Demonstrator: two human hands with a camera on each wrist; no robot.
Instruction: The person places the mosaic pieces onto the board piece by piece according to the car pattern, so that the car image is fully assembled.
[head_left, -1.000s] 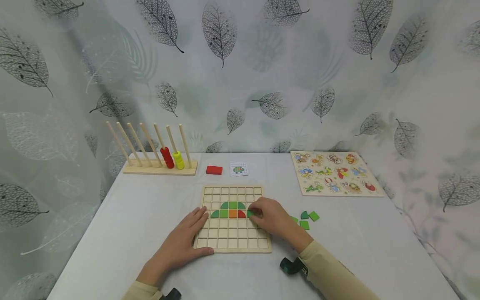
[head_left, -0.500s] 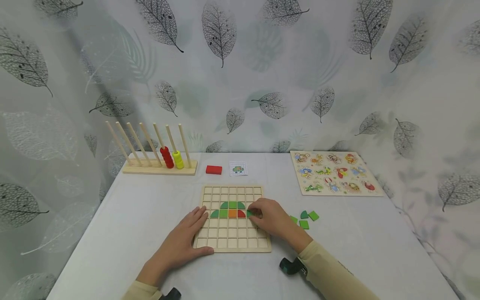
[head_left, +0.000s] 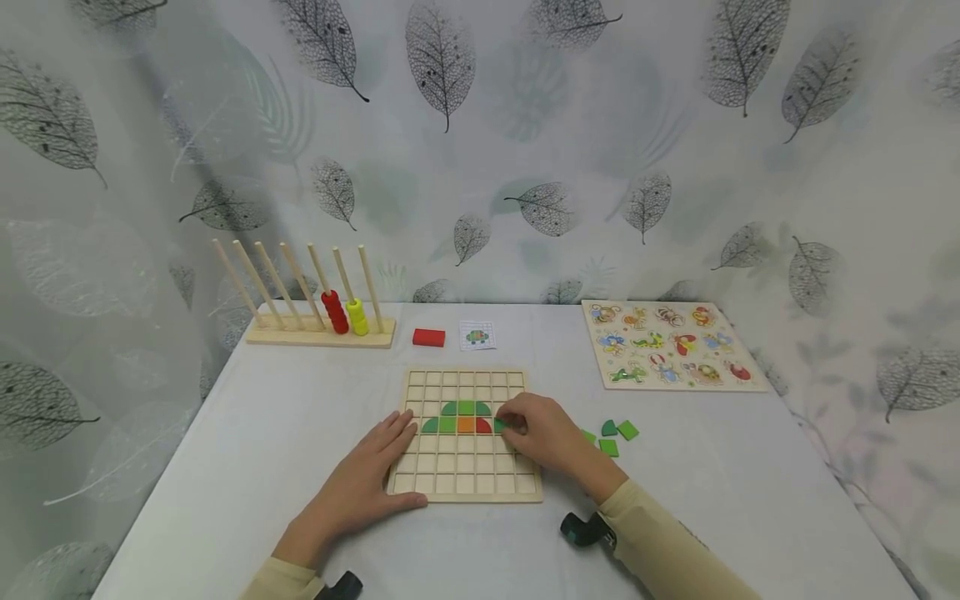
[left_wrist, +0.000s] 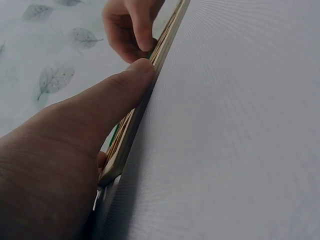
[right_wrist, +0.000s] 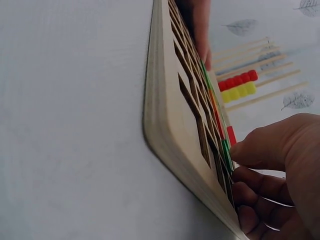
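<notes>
A wooden grid board (head_left: 465, 487) lies on the white table, with green, orange and red pieces filling cells in two of its rows. My left hand (head_left: 360, 483) rests along the board's left side with fingers straight, its thumb on the front edge. Over the right part of the board, my right hand (head_left: 543, 433) pinches a dark green piece (head_left: 500, 426) at a cell beside the red quarter-round piece (head_left: 483, 426). In the right wrist view the thumb touches this green piece (right_wrist: 227, 156), and the other fingers curl near the board's edge. The fingers partly hide the piece.
Several loose green pieces (head_left: 608, 448) lie right of the board. Behind it are a red block (head_left: 428, 337) and a small pattern card (head_left: 477, 335). A peg stand (head_left: 318, 337) with red and yellow beads is back left; an insect puzzle board (head_left: 675, 346) is back right.
Both hands and the board stay in place. The head view shifts very slightly; nothing else visibly differs.
</notes>
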